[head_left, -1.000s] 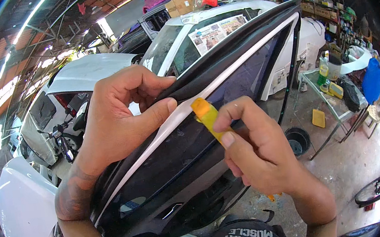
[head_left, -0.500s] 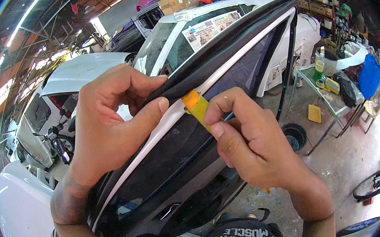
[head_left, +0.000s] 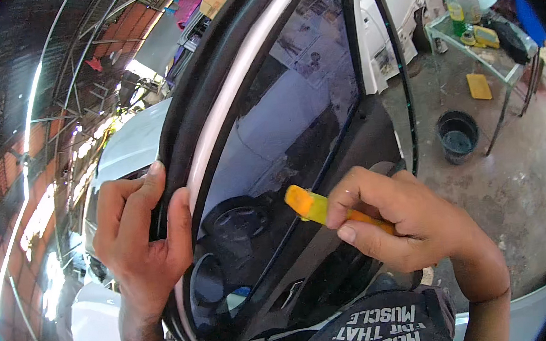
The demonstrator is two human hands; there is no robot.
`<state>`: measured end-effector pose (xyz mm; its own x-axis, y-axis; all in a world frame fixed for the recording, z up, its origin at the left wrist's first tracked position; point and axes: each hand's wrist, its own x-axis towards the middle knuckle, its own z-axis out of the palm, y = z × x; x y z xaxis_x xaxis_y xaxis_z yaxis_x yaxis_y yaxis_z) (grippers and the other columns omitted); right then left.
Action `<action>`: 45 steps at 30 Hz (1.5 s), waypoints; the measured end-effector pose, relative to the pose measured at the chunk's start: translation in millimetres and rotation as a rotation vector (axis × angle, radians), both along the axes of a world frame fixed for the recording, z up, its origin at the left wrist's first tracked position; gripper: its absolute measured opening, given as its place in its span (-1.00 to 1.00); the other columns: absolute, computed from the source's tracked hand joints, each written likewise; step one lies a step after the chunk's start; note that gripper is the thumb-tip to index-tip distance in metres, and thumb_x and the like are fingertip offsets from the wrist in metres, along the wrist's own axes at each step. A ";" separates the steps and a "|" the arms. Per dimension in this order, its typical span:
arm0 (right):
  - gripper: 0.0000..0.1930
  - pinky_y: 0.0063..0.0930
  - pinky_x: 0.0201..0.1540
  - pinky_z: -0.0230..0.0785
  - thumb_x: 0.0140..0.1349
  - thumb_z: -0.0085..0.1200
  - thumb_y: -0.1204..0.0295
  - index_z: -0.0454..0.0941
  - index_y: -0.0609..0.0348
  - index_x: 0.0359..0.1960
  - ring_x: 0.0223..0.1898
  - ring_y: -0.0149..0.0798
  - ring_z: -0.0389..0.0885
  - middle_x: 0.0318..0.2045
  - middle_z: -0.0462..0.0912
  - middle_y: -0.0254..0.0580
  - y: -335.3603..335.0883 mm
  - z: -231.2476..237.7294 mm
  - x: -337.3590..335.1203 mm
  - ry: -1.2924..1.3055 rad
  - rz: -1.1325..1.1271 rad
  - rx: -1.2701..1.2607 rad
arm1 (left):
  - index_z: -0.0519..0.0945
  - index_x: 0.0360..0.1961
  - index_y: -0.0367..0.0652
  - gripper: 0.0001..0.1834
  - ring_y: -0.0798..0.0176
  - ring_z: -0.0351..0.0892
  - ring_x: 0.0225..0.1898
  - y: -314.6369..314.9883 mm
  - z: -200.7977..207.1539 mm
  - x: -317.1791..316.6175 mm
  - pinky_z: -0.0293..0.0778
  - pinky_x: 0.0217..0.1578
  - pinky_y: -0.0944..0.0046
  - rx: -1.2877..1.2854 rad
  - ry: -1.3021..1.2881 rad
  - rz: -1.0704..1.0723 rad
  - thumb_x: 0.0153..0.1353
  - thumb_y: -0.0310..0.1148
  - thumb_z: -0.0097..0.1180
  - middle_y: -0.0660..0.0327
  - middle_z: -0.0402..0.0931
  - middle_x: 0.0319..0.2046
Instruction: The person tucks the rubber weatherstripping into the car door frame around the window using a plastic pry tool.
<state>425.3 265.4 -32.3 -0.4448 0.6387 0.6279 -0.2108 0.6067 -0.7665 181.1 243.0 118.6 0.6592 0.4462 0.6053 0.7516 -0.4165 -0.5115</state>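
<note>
My left hand [head_left: 144, 240] pinches the black rubber door seal [head_left: 181, 123] between thumb and fingers, along the left edge of a car door. Inside that seal runs the white window frame [head_left: 218, 120], bordering dark tinted glass [head_left: 283, 136]. In my right hand [head_left: 402, 223] is a flat yellow-and-orange hand tool [head_left: 310, 206] whose exact kind I cannot make out. Its orange tip points up and left over the lower part of the glass, apart from the seal. My right fingers are wrapped around its other end.
Right of the door stands a black bucket [head_left: 458, 137] on the concrete floor. Beyond it, a glass-topped table [head_left: 467, 54] holds bottles, with a flat yellow piece [head_left: 479, 86] on the floor beside it. A white car [head_left: 401, 0] is behind the door.
The view has turned, so the door looks steeper. My left hand is lower along the seal. The tool has come away from the seal and frame, down and right over the glass.
</note>
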 end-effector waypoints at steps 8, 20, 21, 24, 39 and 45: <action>-0.78 -0.18 -0.40 0.44 0.29 -0.05 0.51 0.31 0.19 -0.05 -0.42 0.10 0.66 -0.41 0.60 0.02 2.8 -12.5 -11.7 0.109 0.143 -0.051 | 0.60 -0.40 -0.33 -0.92 0.31 0.43 -0.47 7.4 4.9 -6.9 0.33 -0.44 0.39 -0.008 -0.140 0.012 0.10 -0.57 0.27 0.17 0.45 -0.49; -0.63 0.12 -0.55 0.41 0.27 0.04 0.48 0.20 0.19 0.05 -0.60 0.26 0.57 -0.60 0.56 0.14 22.2 7.5 -77.5 0.279 0.012 0.208 | 0.58 -0.37 -0.32 -0.88 0.39 0.35 -0.39 11.9 5.6 -20.4 0.26 -0.33 0.44 -0.276 -0.521 -0.125 0.08 -0.62 0.29 0.26 0.41 -0.45; -0.63 0.12 -0.55 0.41 0.27 0.04 0.47 0.21 0.19 0.05 -0.60 0.26 0.57 -0.60 0.56 0.15 21.5 10.4 -78.5 0.247 0.037 0.194 | 0.58 -0.37 -0.32 -0.88 0.39 0.35 -0.39 11.3 7.3 -19.9 0.26 -0.33 0.44 -0.263 -0.527 -0.122 0.08 -0.62 0.29 0.26 0.41 -0.45; -0.70 -0.29 -0.33 0.53 0.33 0.00 0.47 0.31 0.29 0.04 -0.34 0.00 0.72 -0.21 0.61 0.02 27.6 21.7 -68.4 0.107 -0.015 0.132 | 0.58 -0.36 -0.32 -0.88 0.41 0.37 -0.38 14.3 7.2 -16.0 0.27 -0.31 0.46 -0.293 -0.473 -0.119 0.08 -0.62 0.28 0.27 0.40 -0.44; -0.73 0.04 -0.59 0.38 0.30 0.01 0.50 0.28 0.16 0.00 -0.58 0.24 0.57 -0.57 0.57 0.09 45.2 7.2 -96.2 0.450 -0.131 0.249 | 0.58 -0.34 -0.33 -0.88 0.43 0.34 -0.39 15.6 1.6 -15.0 0.25 -0.30 0.46 -0.303 -0.547 -0.133 0.12 -0.57 0.29 0.29 0.38 -0.46; -0.71 -0.11 -0.45 0.48 0.29 0.05 0.53 0.31 0.30 -0.01 -0.45 0.18 0.65 -0.43 0.61 0.11 34.7 23.3 -88.9 0.355 -0.201 0.191 | 0.58 -0.36 -0.33 -0.86 0.40 0.32 -0.39 12.9 2.0 -15.8 0.22 -0.30 0.43 -0.257 -0.559 -0.146 0.12 -0.52 0.31 0.27 0.37 -0.45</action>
